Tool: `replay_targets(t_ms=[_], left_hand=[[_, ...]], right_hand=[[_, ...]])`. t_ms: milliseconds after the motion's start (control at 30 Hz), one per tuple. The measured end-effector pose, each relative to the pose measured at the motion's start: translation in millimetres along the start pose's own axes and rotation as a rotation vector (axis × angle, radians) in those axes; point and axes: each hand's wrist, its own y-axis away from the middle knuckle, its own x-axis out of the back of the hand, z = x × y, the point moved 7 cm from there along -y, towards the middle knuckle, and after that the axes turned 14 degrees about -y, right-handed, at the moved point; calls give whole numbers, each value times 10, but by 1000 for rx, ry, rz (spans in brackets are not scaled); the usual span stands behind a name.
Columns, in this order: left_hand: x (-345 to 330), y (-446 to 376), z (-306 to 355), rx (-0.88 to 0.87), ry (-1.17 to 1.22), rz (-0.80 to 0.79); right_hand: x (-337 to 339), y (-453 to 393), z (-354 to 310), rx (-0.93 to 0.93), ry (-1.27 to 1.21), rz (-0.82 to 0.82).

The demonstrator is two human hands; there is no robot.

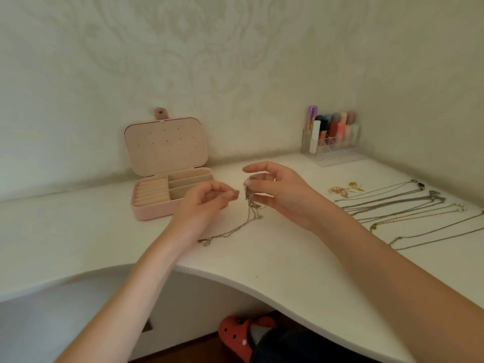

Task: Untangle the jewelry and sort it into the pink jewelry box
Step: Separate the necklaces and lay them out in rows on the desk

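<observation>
we have the knotted clump of thin silver chain (251, 199) pinched in our right hand (275, 191), thumb and fingers curled around its top, held up just above the white curved worktop (275, 260). from the clump a doubled strand hangs down and trails across the worktop toward us, ending at a small clasp near our left wrist. our left hand (207, 199) sits just beside the clump with its fingers drawn together at the tips; whether it pinches a fine strand or holds nothing we cannot tell, the chain being too thin to make out there.

the pink hinged jewelry box (167, 176) stands open behind our left hand, lid leaning back against the wall, its ring rolls and small compartments showing nothing inside. to the right, well apart from the clump, a row of straightened silver and gold necklaces (408, 210) lies on the worktop, with a pair of small gold earrings (345, 189) just beyond them. a clear plastic organiser of coloured tubes (334, 134) stands in the far corner.

as we judge it, the sorting has not begun and this clump is the last tangle. the risk is in pulling: if we tug the strands apart while the knot hangs under its own weight, it may cinch tighter or a fine link may snap. the trailing end could also drag, catch its clasp on the other loop, or slip off the worktop's curved edge. easing the knot loose on the worktop looks safer.
</observation>
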Motion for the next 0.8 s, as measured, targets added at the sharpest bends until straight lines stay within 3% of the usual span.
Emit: replay_targets(t_ms=[167,367,467,667,800], left_hand=[[-100,-4,18,-46,-146,-84],[19,38,15,9,135,0],[107,42,-28,61,189,114],[238,94,102,-11,8,363],[226,95,66,9,49,335]], right_hand=[[-165,12,55,7,46,-38],[-64,28,-26,-49,-247,45],[-4,45,-51,-50,-155,78],[111,61,-125,5,89,186],[213,91,-212,67,258,284]])
